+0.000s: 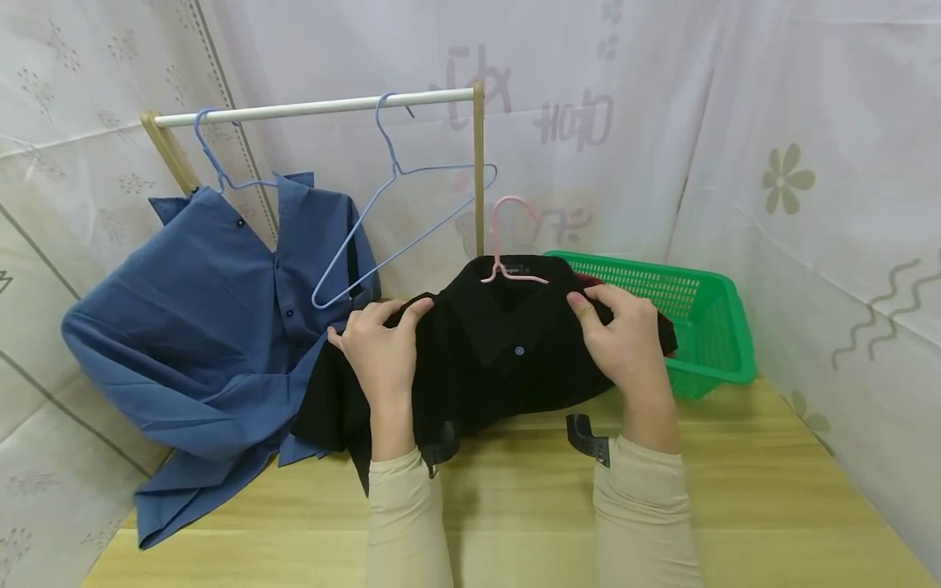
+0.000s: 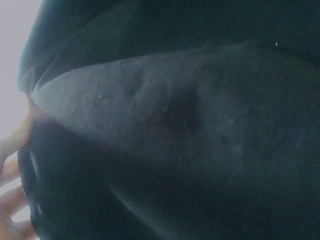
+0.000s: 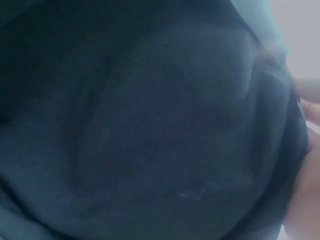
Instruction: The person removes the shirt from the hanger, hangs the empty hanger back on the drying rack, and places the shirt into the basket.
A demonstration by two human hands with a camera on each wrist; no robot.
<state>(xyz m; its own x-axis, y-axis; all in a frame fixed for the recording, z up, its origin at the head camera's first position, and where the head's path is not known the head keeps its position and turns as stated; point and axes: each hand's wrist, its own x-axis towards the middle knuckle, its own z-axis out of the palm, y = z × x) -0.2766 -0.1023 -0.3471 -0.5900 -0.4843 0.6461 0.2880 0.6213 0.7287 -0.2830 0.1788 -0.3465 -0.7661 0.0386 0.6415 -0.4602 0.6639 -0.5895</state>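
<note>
A black collared shirt (image 1: pixel 478 359) with a blue button is held up in front of me. Its left shoulder is pinched by my left hand (image 1: pixel 382 351), thumb on the near side. At the other shoulder my right hand (image 1: pixel 625 335) pinches the cloth the same way. A pink hanger (image 1: pixel 497 245) stands up out of the collar; its arms run into the shirt and are mostly hidden. Both wrist views are filled by dark cloth, with part of the left fingers (image 2: pixel 15 130) at the left edge and the right fingers (image 3: pixel 305 165) at the right edge.
Left of the black shirt, a blue shirt (image 1: pixel 220 327) hangs on a blue hanger from a white rail (image 1: pixel 316 106) with wooden posts. Beside it hangs a bare blue hanger (image 1: pixel 382 196). A green basket (image 1: pixel 716 327) with dark red cloth stands behind on the right, on the wooden table (image 1: pixel 529 506).
</note>
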